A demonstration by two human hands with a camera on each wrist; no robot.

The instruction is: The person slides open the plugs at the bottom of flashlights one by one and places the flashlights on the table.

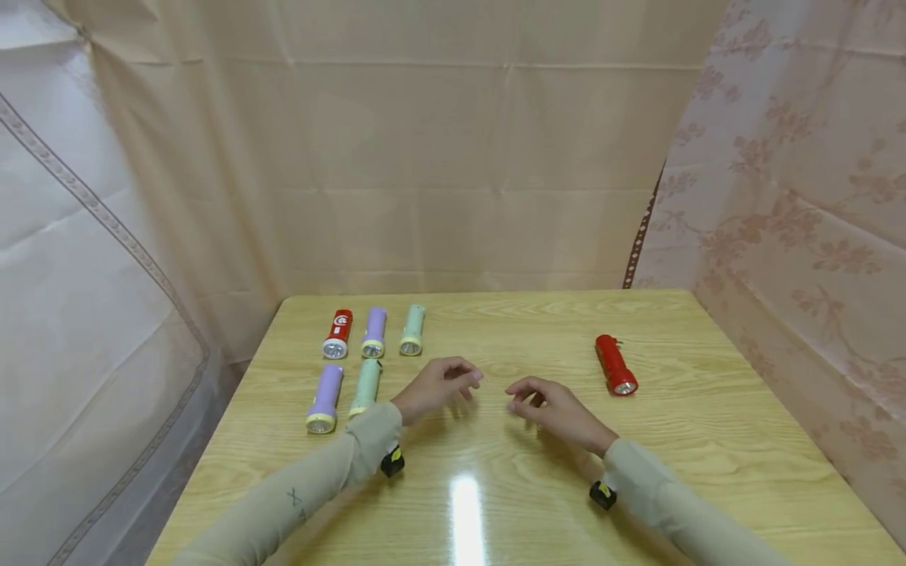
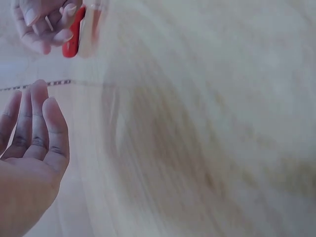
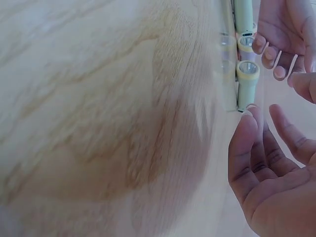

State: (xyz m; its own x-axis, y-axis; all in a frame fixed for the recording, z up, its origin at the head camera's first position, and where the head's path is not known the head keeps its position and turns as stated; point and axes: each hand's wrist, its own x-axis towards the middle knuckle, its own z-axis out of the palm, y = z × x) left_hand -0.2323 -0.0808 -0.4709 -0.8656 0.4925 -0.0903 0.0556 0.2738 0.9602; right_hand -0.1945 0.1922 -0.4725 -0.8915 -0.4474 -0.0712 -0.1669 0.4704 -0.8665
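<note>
Wood-grain desk [image 1: 715,464], head view. Left, rear row: red-and-white flashlight [image 1: 342,324], purple flashlight [image 1: 376,322], mint flashlight [image 1: 414,323]; front row: second purple flashlight [image 1: 329,393], second mint flashlight [image 1: 367,383]; their gaps apparently leave each free to grasp. Right: red flashlight [image 1: 613,362], set apart. Between, the left hand [image 1: 435,388] and right hand [image 1: 559,410] hold nothing, both loosely curved. Left wrist view: both hands empty, the red flashlight beyond the right hand. Right wrist view: mint flashlights beyond; one between, partly hidden, is probably purple.
</note>
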